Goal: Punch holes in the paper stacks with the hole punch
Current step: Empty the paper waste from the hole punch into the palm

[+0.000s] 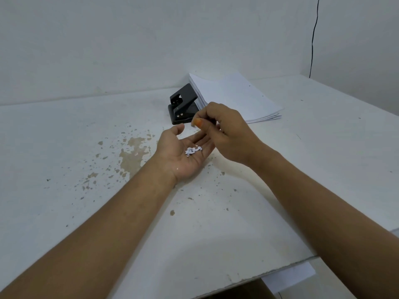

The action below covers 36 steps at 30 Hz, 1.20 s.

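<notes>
My left hand [183,154] lies palm up over the table with a small heap of white paper punch bits [192,151] in the palm. Just above its fingers, my right hand [224,132] hovers with thumb and fingertips pinched together; a tiny white speck shows at the tips. Behind both hands sits the black hole punch [182,105] on the table. A stack of white paper [239,98] lies to the right of the punch, its near edge against it.
The white table [64,137] has chipped, brown-speckled paint left of my hands. Its front edge runs diagonally at lower right, with a white sheet [289,277] below it. A wall stands close behind, with a thin black cable [314,37] hanging down.
</notes>
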{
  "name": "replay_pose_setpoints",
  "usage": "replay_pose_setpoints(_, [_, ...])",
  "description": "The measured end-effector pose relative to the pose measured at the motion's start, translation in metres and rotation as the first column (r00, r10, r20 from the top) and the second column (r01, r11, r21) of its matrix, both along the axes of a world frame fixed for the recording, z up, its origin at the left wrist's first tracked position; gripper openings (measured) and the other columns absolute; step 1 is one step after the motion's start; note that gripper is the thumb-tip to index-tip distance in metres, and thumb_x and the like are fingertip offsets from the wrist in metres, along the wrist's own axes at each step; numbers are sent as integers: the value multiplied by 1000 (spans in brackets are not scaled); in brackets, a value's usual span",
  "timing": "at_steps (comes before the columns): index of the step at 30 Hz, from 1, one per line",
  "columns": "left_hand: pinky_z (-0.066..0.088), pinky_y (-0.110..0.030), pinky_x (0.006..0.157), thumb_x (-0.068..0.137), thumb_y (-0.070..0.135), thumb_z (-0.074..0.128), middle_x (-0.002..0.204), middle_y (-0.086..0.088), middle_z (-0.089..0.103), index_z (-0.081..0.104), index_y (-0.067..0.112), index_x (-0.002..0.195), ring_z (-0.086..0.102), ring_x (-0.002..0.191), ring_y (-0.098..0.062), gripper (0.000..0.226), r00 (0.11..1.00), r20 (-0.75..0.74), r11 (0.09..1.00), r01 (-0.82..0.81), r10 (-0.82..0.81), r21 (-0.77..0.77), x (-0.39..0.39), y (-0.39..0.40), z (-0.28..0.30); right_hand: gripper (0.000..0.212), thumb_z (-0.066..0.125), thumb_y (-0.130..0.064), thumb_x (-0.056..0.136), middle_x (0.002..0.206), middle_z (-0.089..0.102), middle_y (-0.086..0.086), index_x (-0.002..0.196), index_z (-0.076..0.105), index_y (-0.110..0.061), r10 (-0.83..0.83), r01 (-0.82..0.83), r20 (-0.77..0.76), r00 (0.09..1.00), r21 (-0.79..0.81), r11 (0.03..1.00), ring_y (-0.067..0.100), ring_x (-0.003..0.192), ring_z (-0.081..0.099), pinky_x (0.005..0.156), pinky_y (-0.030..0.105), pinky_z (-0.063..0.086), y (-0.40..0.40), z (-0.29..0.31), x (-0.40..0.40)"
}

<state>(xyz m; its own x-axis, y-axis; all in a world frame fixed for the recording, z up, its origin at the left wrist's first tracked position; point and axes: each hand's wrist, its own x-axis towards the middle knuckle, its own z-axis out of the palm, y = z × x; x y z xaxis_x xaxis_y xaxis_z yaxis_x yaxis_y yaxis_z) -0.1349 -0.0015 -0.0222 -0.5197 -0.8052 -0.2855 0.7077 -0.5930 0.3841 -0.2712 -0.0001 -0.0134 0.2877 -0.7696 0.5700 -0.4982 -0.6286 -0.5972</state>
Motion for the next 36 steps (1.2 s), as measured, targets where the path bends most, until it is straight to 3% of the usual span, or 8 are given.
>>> replay_pose_setpoints(5, [59, -41, 72, 98, 30, 38, 105, -27, 66, 54, -11, 122, 69, 85, -35, 51, 1000, 12, 1000, -4, 5, -6, 0, 0, 0, 16, 56, -13, 96, 87, 63, -2, 97, 71, -14, 5, -4, -35, 999, 12, 1000, 16, 83, 61, 76, 41, 51, -1, -3, 3])
replay_pose_setpoints(8, [57, -43, 75, 98, 32, 37, 104, -25, 67, 57, -11, 115, 69, 86, -34, 51, 999, 37, 1000, -5, 5, -12, 0, 0, -1, 20, 51, -8, 93, 92, 66, -2, 96, 69, -17, 25, -28, 44, 999, 57, 998, 22, 81, 67, 73, 43, 54, 2, -2, 5])
replay_pose_setpoints(11, [58, -39, 75, 98, 33, 37, 101, -24, 67, 57, -11, 110, 68, 87, -31, 49, 998, 55, 1000, -14, 14, -8, -1, 1, 0, 24, 44, -6, 92, 87, 61, -11, 88, 66, -15, 36, -46, 79, 996, 136, 990, 11, 77, 71, 77, 39, 57, 4, 0, 5])
replay_pose_setpoints(16, [59, -39, 68, 100, 29, 35, 95, -23, 67, 58, -11, 105, 66, 83, -29, 47, 997, 71, 1000, -26, 26, 1, -3, 1, 1, 26, 42, -11, 91, 83, 54, -11, 81, 62, -23, -42, 50, -96, 994, 80, 996, 5, 88, 52, 94, 50, 40, 2, -1, 5])
replay_pose_setpoints(21, [59, -38, 63, 102, 26, 31, 95, -22, 66, 57, -10, 111, 66, 81, -28, 45, 996, 90, 1000, -21, 21, 3, -3, 2, 2, 24, 33, -21, 88, 82, 48, -10, 76, 53, -24, -80, 97, -189, 979, 84, 992, 11, 88, 46, 94, 39, 30, 5, 0, 8])
replay_pose_setpoints(26, [58, -37, 63, 102, 26, 30, 97, -20, 63, 55, -7, 118, 62, 82, -25, 44, 991, 127, 1000, -30, 30, -5, -4, 3, 2, 24, 30, -22, 88, 82, 46, -5, 75, 50, -20, -95, 111, -235, 967, 59, 992, 14, 85, 44, 88, 37, 28, 8, 0, 10])
replay_pose_setpoints(32, [59, -38, 61, 103, 24, 30, 91, -21, 66, 58, -10, 107, 65, 77, -27, 45, 993, 118, 1000, -18, 19, -12, -4, 4, 2, 32, 28, -22, 88, 78, 48, 4, 68, 51, -11, -167, 179, -312, 935, 7, 984, 18, 81, 43, 84, 38, 28, 6, -2, 9])
replay_pose_setpoints(36, [58, -35, 63, 102, 23, 30, 94, -19, 64, 58, -8, 106, 63, 79, -25, 42, 994, 109, 1000, -11, 12, -7, -5, 2, 1, 32, 34, -23, 92, 77, 48, 1, 65, 49, -16, -206, 221, -280, 937, 20, 975, 15, 80, 41, 83, 35, 27, 3, -4, 9])
